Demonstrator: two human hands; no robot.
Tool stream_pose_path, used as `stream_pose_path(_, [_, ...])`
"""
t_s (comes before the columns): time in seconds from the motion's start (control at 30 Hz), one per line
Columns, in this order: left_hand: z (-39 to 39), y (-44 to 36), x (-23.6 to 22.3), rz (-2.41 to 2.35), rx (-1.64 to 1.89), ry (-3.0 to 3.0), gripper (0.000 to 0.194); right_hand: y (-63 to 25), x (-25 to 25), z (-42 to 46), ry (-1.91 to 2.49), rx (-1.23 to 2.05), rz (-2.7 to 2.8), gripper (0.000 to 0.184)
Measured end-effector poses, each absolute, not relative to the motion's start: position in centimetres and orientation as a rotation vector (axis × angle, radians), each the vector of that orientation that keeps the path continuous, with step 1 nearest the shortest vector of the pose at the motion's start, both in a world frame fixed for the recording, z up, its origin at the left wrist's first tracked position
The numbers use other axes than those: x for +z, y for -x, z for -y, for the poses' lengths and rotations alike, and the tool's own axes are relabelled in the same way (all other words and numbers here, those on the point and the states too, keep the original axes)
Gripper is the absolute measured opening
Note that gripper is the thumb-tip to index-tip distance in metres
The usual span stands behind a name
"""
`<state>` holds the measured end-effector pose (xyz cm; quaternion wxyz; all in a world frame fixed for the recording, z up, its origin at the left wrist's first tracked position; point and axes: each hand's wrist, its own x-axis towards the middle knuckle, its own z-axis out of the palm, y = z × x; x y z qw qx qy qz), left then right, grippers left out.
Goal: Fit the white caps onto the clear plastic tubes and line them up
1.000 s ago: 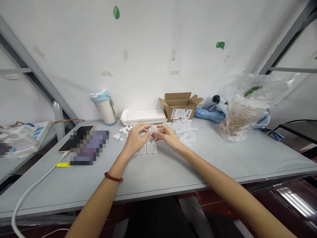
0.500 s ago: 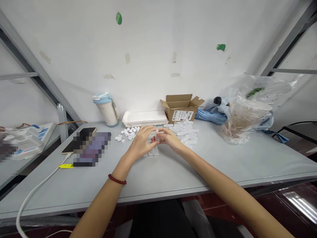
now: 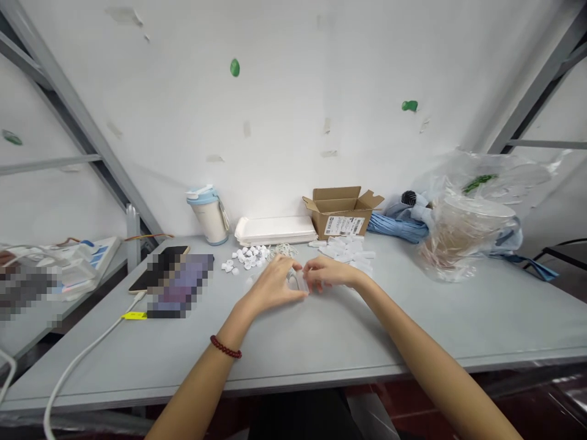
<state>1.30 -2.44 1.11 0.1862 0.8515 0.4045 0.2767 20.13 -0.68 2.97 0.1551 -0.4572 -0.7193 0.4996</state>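
Small translucent plastic tubes [image 3: 302, 282] lie side by side on the table between my hands. My left hand [image 3: 274, 286] curves around them, its thumb at their near end and its forefinger at the far end. From the right, my right hand [image 3: 332, 271] bends its fingers down against the outermost tube; its fingertips are partly hidden. Beyond my left hand are several small white caps [image 3: 250, 257] and a tangle of thin pale loops [image 3: 285, 250]. A loose pile of more translucent tubes [image 3: 349, 249] lies past my right hand.
Along the wall stand a cream tumbler [image 3: 210, 220], a stack of white flat trays [image 3: 276, 231] and an opened cardboard box [image 3: 342, 214]. Blue cloth [image 3: 398, 227] and a bagged tub [image 3: 472, 223] are at the right. Two phones [image 3: 181, 286] and a white cable [image 3: 94, 339] lie left.
Both hands have come down from a raised pinch on a small clear piece to the tubes on the table. My left fingers have spread wider. The camera view has tilted up and shifted left.
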Motion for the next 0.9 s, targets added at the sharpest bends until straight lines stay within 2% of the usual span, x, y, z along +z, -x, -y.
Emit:
stream_pose_path(0.13, [2.7, -1.4, 0.9, -1.16, 0.65, -2.327, 0.048, -20.6, 2.9, 0.5, 1.323, 1.472, 2.251, 0.008])
stream_pose_path(0.3, [2.6, -1.3, 0.4, -1.166, 0.591, -2.328, 0.052, -20.5, 2.4, 0.2, 1.323, 1.336, 2.337, 0.01])
stream_pose_path(0.53, [2.4, -1.2, 0.2, -1.142, 0.572, -2.38, 0.051, -20.4, 2.1, -0.1, 1.331, 1.257, 2.368, 0.011])
stream_pose_path(0.63, [2.2, -1.0, 0.5, -1.151, 0.594, -2.332, 0.06, -20.5, 1.9, -0.4, 1.362, 1.19, 2.324, 0.012])
stream_pose_path(0.7, [1.8, -0.7, 0.6, -1.216, 0.659, -2.274, 0.056, -20.5, 1.7, -0.8, 1.397, 1.011, 2.262, 0.014])
stream_pose_path(0.8, [0.5, 0.3, 0.2, -1.437, 0.845, -2.228, 0.033, -20.8, 1.3, -1.5, 1.436, 0.598, 2.181, 0.017])
stream_pose_path(0.9, [-1.2, 1.6, -0.6, -1.74, 0.969, -2.263, 0.025, -21.2, 0.8, -2.2, 1.456, 0.274, 2.174, 0.02])
